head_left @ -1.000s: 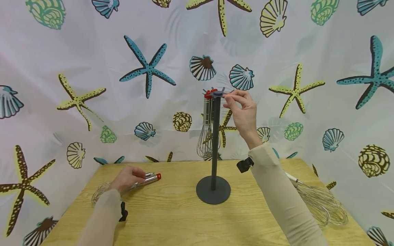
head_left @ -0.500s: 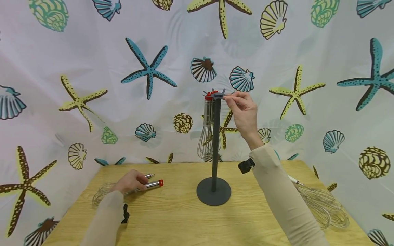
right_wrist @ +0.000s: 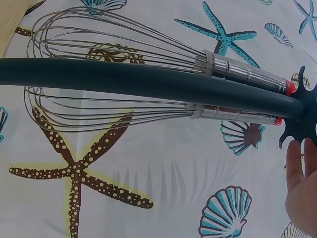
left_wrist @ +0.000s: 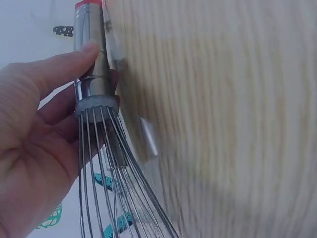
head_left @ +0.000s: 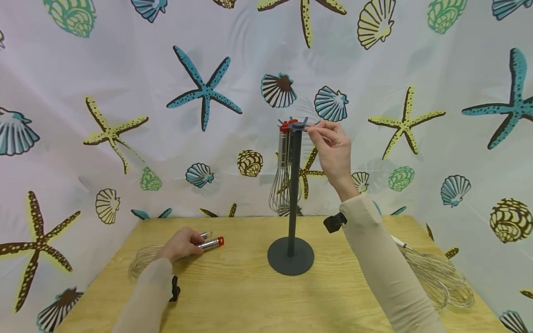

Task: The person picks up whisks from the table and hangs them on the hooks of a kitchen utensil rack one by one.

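My left hand (head_left: 180, 246) grips a wire whisk (left_wrist: 94, 59) by its steel handle, near where the wires begin, thumb on the near side and fingers behind. The handle ends in a red cap. Right beside it on the table lies a second whisk (head_left: 207, 235), partly hidden by the hand. My right hand (head_left: 335, 151) pinches an arm of the hooked top on a dark utensil stand (head_left: 293, 203). From that top hang two red-capped whisks (right_wrist: 242, 71), wire loops down, partly behind the pole in the head view.
Several more whisks (head_left: 442, 276), one with a white handle (head_left: 399, 241), lie in a pile on the right of the wooden table (head_left: 233, 296). A curtain (head_left: 233, 143) printed with shells and starfish hangs behind and around the table. The stand's round base (head_left: 290, 262) sits mid-table.
My left hand has settled lower around the whisk's handle, and the whisk has shifted slightly against the one beside it. My right hand stays at the stand's top; the head view has shifted a little.
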`<state>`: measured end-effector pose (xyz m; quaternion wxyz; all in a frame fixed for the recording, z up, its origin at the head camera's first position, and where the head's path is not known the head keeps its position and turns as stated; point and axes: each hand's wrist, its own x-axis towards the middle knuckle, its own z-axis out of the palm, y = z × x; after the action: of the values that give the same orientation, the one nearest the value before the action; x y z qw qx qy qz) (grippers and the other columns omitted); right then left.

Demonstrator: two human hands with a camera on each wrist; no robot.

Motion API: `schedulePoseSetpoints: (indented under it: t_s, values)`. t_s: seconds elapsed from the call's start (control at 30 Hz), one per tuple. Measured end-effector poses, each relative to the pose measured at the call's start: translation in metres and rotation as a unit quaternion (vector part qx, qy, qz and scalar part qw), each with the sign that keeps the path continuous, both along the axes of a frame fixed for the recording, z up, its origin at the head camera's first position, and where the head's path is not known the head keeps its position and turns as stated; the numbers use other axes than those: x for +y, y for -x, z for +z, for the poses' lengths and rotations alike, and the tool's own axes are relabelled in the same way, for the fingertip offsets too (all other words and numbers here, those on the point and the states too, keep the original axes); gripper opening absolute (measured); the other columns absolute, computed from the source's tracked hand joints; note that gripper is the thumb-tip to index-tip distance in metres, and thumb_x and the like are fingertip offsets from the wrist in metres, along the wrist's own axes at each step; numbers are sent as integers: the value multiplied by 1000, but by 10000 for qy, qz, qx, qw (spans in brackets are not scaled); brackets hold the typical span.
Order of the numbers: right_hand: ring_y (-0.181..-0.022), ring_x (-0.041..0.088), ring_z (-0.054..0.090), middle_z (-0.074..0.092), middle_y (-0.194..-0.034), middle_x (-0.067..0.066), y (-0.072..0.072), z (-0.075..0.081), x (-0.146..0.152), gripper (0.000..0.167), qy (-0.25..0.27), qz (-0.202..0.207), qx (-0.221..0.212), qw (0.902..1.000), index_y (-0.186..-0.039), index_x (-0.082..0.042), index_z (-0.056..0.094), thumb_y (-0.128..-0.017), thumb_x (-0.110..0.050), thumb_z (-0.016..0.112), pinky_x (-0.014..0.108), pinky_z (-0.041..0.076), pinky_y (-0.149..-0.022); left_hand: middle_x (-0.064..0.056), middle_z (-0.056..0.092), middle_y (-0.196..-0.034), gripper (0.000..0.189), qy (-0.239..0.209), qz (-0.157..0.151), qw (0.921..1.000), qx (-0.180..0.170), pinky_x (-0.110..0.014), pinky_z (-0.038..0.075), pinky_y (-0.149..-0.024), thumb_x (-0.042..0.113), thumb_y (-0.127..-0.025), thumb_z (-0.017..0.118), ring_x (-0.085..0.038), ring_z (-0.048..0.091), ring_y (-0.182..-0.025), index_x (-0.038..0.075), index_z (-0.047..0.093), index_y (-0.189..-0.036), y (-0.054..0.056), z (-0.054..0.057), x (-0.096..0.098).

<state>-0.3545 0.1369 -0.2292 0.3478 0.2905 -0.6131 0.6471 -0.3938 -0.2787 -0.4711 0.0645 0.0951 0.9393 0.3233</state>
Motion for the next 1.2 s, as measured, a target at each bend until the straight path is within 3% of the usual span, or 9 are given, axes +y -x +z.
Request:
schedulePoseSetpoints:
  t_s: [0.07, 0.23, 0.43, 0.57, 0.77, 0.9, 1.2]
  values:
    - [-108, 8, 53, 54, -108, -4, 7, -4, 2, 22, 4, -8, 20, 10000, -106, 14, 70, -94, -4, 63, 27, 50, -96, -12, 70, -103, 25, -57, 16, 10000, 41, -36, 52, -79, 4, -84, 74, -19, 60, -88, -2, 73, -108, 0, -1, 1]
    - [-109, 11, 54, 55, -107, -4, 10, -5, 2, 25, -27, -53, 80, 10000, -105, 11, 71, -94, -10, 65, 30, 51, -96, -9, 71, -103, 24, -163, 68, 9996, 217, -34, 51, -78, 5, -88, 71, -18, 59, -86, 2, 73, -112, -3, 1, 4]
    - [-109, 12, 52, 55, -106, -8, 11, -4, -1, 25, -76, -38, 86, 9999, -105, 10, 71, -94, -11, 65, 33, 51, -97, -10, 72, -106, 27, -227, -86, 9972, 703, -40, 53, -81, 9, -91, 68, -19, 64, -92, 3, 71, -117, -11, 16, 10]
    - [-110, 11, 52, 55, -105, -8, 11, -4, -1, 24, -107, -55, 64, 9999, -105, 11, 71, -95, -10, 64, 33, 51, -97, -13, 71, -112, 33, -526, -88, 9932, 1032, -40, 54, -82, 13, -94, 67, -23, 65, -100, 2, 66, -125, -18, 27, 24]
    - [-109, 12, 54, 55, -106, -8, 10, -5, 2, 25, -40, -63, 53, 10000, -106, 11, 71, -95, -11, 65, 29, 52, -94, -14, 70, -111, 35, -1109, -71, 9838, 1405, -27, 54, -66, 15, -95, 65, -20, 65, -86, 5, 64, -129, -23, 39, 43]
    - [-110, 12, 54, 55, -107, -7, 9, -6, 2, 26, -20, -86, -3, 10000, -106, 10, 71, -94, -12, 66, 26, 52, -92, -16, 69, -113, 38, -1498, 83, 9776, 1474, -26, 52, -56, 18, -96, 65, -19, 60, -79, 8, 62, -132, -25, 49, 54]
    - [-111, 12, 54, 55, -107, -9, 9, -5, 1, 26, -39, -110, -7, 9999, -106, 10, 72, -94, -13, 66, 26, 52, -92, -14, 70, -118, 41, -1990, 382, 9532, 2245, -17, 52, -70, 21, -93, 69, -18, 64, -93, 10, 63, -133, -27, 73, 79]
